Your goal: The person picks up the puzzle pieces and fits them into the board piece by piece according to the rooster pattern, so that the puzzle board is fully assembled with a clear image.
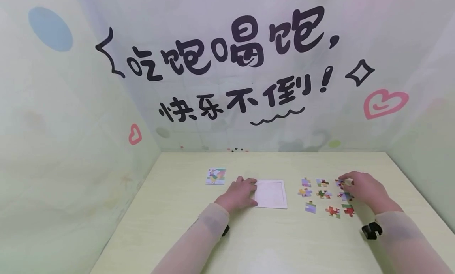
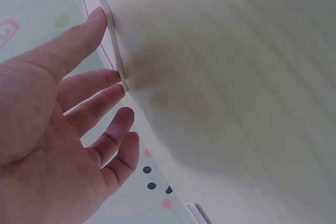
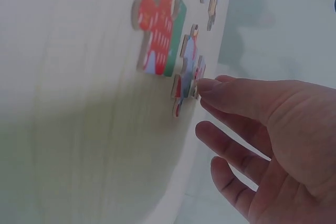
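Note:
My left hand spans the left edge of a white puzzle tray, thumb at its near corner and fingertips at the far one. In the left wrist view its fingers touch the thin rim. At the right, my right hand pinches a jigsaw piece at the back right of the loose pieces, between thumb and index finger. The right wrist view shows the thumb tip covering part of that piece; the other fingers hang loosely bent. A red and green piece lies nearer this camera.
Several loose jigsaw pieces lie spread in rough rows right of the tray. A small square picture card lies at the back left. A printed wall stands behind the pale wooden table, with side walls at left and right.

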### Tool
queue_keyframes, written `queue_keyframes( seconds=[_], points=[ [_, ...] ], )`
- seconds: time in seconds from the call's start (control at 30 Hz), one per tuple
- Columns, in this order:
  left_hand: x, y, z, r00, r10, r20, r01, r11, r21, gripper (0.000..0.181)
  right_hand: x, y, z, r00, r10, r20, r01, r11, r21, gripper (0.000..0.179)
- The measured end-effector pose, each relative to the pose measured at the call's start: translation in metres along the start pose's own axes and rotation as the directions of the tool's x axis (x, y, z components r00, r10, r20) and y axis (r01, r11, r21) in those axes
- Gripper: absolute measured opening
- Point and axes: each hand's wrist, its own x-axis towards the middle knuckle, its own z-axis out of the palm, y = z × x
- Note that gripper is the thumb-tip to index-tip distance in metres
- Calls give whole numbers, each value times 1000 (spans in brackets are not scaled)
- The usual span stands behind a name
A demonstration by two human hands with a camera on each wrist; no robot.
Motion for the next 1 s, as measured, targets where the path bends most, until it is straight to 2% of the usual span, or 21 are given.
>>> queue_keyframes(
  seconds=[0.27, 0.57, 1.0],
  points=[
    [0, 1, 5, 1000, -1, -5, 1, 1000, 12, 51, 0, 6, 8, 1000, -4, 5, 4, 1000, 15, 32],
    [0, 4, 5, 1000, -14, 4, 14, 1000, 18, 55, -3, 6, 13, 1000, -10, -5, 10, 999, 30, 31],
    [2, 0, 0, 1000, -22, -16, 21, 1000, -20, 55, 5, 2, 6, 1000, -16, -15, 17, 999, 28, 27]
  ],
)
